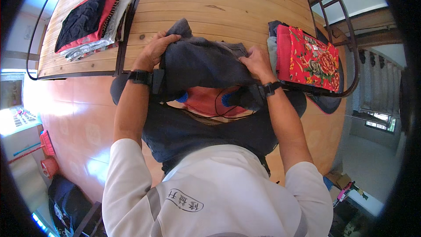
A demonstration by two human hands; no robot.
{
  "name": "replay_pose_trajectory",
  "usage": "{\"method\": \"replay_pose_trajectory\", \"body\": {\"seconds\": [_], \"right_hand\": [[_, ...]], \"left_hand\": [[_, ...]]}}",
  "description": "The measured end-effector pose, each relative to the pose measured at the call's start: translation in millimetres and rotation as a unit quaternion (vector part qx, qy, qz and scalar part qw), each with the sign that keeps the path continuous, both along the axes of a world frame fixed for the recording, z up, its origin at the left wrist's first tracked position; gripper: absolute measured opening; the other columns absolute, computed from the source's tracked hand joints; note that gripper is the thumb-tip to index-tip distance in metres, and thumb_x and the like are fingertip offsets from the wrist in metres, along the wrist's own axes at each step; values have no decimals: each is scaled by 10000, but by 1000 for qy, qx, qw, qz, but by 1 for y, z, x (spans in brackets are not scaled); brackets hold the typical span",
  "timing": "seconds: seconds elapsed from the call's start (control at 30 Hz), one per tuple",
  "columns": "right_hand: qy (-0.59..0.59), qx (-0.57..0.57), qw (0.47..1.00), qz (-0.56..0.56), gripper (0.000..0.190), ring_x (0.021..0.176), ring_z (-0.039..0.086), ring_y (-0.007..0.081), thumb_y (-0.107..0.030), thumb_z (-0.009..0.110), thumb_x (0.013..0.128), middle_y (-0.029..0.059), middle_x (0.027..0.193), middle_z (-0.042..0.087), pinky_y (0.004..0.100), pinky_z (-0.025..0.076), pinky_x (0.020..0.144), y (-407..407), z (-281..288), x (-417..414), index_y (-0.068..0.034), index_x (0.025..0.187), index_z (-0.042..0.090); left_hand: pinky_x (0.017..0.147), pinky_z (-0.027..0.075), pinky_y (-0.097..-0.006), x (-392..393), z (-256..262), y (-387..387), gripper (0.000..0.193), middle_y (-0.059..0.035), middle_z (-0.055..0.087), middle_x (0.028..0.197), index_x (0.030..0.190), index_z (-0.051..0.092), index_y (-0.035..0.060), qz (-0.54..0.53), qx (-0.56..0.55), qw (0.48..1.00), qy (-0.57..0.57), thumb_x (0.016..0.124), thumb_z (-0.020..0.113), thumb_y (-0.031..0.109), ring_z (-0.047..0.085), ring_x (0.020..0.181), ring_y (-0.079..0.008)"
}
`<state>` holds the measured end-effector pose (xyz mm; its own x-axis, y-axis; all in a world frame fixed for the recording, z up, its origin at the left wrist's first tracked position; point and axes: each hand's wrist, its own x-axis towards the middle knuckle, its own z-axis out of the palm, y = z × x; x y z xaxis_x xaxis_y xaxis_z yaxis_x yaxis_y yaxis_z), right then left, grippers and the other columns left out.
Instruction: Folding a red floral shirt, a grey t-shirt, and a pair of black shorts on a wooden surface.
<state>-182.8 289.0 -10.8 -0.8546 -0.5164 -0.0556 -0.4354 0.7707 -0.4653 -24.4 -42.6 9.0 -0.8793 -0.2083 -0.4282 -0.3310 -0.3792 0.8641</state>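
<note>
A dark grey garment [204,62] stretches between my two hands above the near edge of the wooden slatted bed board [217,10]. My left hand [158,47] pinches its upper left corner, where a grey flap folds up past the thumb. At the other side, my right hand [258,61] grips the cloth's right edge. The garment's front drapes down over the board's rim, and part of its lower edge hangs above my lap. Its exact kind is hard to tell. Both wrists carry black straps with small dark devices.
Folded clothes [88,23] lie stacked on the board at the left. To the right sits another folded pile, with a red floral cloth [315,59] on top. Dark metal rails [353,39] bound the board. A red broom [47,143] and a red basket [49,168] stand at far left.
</note>
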Motion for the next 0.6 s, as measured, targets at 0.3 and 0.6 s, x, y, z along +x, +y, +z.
{"method": "replay_pose_trajectory", "body": {"seconds": [0.3,0.6], "right_hand": [[-81,-76,993,-27,302,728,648,280,-281,719,760,167,754,670,417,475,658,-3,20,-7,5,834,656],[-216,-476,851,-51,141,715,498,105,-166,649,851,-25,773,543,283,411,666,-1,107,7,-61,810,565]], "left_hand": [[889,498,-265,7,24,0,339,-56,683,1065,1206,623,-28,9,-88,983,158,879,555,32,634,939,-135],[924,485,-308,5,48,5,352,-77,680,1071,1184,622,-11,84,-63,979,174,877,458,40,633,981,-176]]}}
